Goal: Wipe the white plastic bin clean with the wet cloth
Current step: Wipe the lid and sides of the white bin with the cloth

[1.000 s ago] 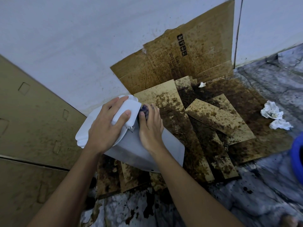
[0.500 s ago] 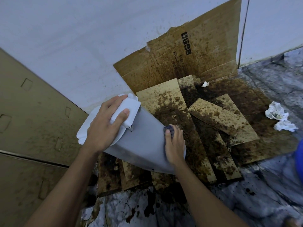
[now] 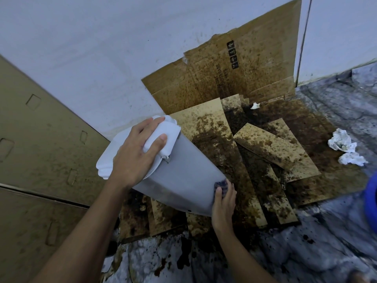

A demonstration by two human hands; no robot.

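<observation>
White plastic shows slanted above the stained cardboard (image 3: 263, 144) on the floor (image 3: 336, 242): the bin (image 3: 179, 180) is tilted with its lidded top raised in our left hand (image 3: 138, 154), whose fingers and thumb wrap round that end, and its base is low to the right. Our right hand (image 3: 223, 201) curls its fingers over the wet cloth (image 3: 221, 183), pressing it on the bin's side wall right at the base edge. To wipe well here, we judge, we should grip firmly with the left so the bin cannot roll, press the cloth flat, run overlapping strokes along the wall, and hold the wiped face off the dirty cardboard.
</observation>
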